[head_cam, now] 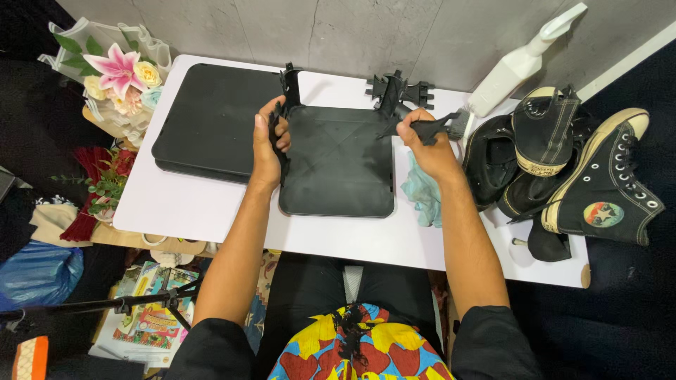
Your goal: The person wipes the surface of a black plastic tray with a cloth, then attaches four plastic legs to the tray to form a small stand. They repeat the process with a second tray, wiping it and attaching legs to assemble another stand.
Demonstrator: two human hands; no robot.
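Bright patterned cloth (352, 345) covers the person's lap at the bottom edge, with black sleeves either side. Both forearms reach up over a white table (211, 211) to a black square panel (338, 169) lying flat near its middle. The left hand (270, 144) is clenched round a black clip (276, 130) on the panel's left edge. The right hand (429, 144) grips the dark handle of a brush (440, 127) at the panel's upper right corner, its bristles pointing right. More clips (398, 90) stand along the far edge. A pale green rag (424, 193) lies under the right wrist. Stacked black panels (211, 119) sit to the left, a white spray bottle (521, 63) and black sneakers (563, 162) to the right, flowers (120, 70) at the far left corner.
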